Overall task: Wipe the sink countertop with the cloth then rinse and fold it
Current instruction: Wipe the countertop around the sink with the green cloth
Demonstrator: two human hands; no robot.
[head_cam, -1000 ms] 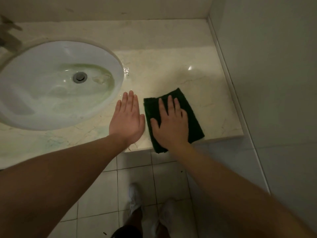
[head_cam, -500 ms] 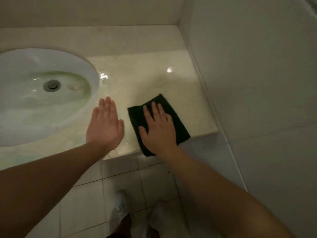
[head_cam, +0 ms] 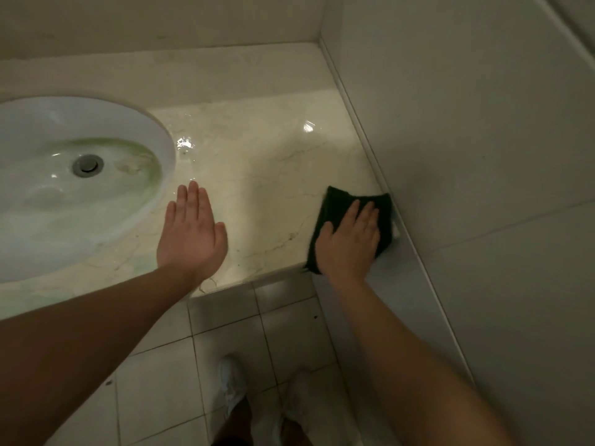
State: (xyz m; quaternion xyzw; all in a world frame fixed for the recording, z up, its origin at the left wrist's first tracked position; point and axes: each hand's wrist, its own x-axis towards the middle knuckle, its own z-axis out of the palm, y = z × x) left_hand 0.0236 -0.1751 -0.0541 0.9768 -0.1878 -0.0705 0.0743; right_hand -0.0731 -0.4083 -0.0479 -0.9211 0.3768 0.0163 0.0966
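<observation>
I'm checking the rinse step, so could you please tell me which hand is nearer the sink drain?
Left. The left hand rests flat on the countertop beside the basin, nearer the drain. The right hand presses the cloth by the right wall.

The flat right hand (head_cam: 349, 243) covered most of the dark green folded cloth (head_cam: 336, 202), hiding its middle and near edge; both looked smeared with blur. A small white patch (head_cam: 395, 231) at the cloth's 3 o'clock side was too small to identify. The white oval ceramic sink basin (head_cam: 154, 136) was cut off at 9 o'clock. The white shoes (head_cam: 231, 381) at 6 o'clock were dim and indistinct.
</observation>
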